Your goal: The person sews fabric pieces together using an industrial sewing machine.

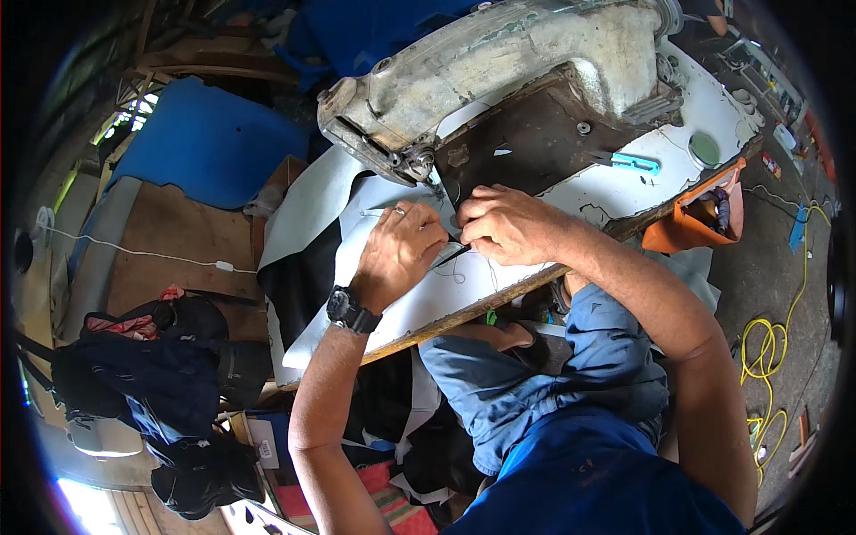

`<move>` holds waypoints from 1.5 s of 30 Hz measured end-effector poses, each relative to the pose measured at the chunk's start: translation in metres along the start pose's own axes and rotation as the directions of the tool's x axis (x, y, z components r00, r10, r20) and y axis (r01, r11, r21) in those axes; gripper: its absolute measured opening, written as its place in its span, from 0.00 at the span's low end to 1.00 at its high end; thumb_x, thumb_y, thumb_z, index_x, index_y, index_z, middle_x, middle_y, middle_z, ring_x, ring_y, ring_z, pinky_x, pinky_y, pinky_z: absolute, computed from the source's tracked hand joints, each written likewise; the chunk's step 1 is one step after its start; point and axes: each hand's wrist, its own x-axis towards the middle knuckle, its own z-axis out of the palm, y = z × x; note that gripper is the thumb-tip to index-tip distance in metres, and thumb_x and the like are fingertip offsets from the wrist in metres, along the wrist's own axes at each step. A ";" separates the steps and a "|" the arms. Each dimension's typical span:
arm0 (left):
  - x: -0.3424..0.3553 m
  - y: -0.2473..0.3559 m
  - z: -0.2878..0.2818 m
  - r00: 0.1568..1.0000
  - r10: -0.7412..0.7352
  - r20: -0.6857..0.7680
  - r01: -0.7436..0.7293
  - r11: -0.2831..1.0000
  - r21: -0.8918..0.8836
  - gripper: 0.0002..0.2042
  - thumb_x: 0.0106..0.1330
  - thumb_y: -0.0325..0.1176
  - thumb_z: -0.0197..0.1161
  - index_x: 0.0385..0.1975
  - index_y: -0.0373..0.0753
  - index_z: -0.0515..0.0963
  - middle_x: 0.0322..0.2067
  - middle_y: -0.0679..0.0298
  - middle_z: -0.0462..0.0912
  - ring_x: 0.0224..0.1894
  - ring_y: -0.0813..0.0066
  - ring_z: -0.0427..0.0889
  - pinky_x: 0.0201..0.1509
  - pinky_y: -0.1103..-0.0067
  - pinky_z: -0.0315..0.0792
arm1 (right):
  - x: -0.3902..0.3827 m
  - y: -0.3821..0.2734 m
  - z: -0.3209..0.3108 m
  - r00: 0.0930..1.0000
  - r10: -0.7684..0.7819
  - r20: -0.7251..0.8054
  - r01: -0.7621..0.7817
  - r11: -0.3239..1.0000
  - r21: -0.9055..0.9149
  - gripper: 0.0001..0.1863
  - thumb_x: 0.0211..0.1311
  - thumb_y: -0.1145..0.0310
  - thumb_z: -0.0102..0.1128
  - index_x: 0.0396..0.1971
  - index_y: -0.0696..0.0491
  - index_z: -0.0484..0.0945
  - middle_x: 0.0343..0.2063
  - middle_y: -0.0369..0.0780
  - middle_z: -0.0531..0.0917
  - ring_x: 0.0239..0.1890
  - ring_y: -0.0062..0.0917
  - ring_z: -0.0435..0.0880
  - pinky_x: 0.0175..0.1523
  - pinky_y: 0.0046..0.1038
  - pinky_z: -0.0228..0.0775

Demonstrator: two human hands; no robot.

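At twelve o'clock my right hand (508,223) seemingly pinches a black tool (453,255), left hand's (399,253) hold unclear; probably threadwork, next needing steadiness.

1. A work table (629,198) with a white top, worn and cracked in places, runs diagonally across the view; its front edge is bare brown wood.
2. Along its far side stands a large, scuffed off-white sewing machine (508,71), over a dark brown, stained plate (539,147) set into the top.
3. On that plate lie a small round metal piece (583,128) and a tiny pale scrap (502,152).
4. At the left end, pale grey sheeting (308,203) lies spread out, with black material (299,290) beside it.
5. Toward the right lie a small cutter (635,163) with a light blue handle and, near it, a round green lid or dish (703,150).
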 end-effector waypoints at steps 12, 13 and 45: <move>-0.014 0.014 0.002 0.993 0.116 0.001 -0.112 0.957 0.266 0.06 0.59 0.26 0.71 0.35 0.40 0.83 0.42 0.64 0.84 0.44 0.63 0.84 0.51 0.65 0.76 | 0.000 0.002 0.004 0.999 0.019 -0.027 -0.018 1.000 0.010 0.09 0.67 0.68 0.63 0.38 0.53 0.90 0.42 0.40 0.82 0.52 0.35 0.79 0.65 0.39 0.72; -0.015 0.014 0.002 0.995 0.099 0.028 -0.103 0.953 0.284 0.07 0.59 0.26 0.71 0.36 0.40 0.82 0.42 0.64 0.84 0.44 0.63 0.84 0.51 0.65 0.76 | 0.001 0.002 0.004 0.999 0.005 -0.050 -0.004 1.000 0.017 0.09 0.67 0.67 0.62 0.37 0.53 0.89 0.40 0.40 0.82 0.51 0.36 0.79 0.65 0.40 0.72; -0.024 0.019 0.025 0.969 -0.210 -0.128 0.190 0.970 -0.152 0.07 0.62 0.23 0.72 0.39 0.35 0.86 0.40 0.60 0.88 0.45 0.57 0.87 0.51 0.67 0.81 | 0.002 0.001 0.001 0.999 0.021 -0.030 -0.019 0.998 0.066 0.09 0.66 0.68 0.63 0.38 0.54 0.89 0.40 0.40 0.81 0.51 0.36 0.79 0.64 0.39 0.72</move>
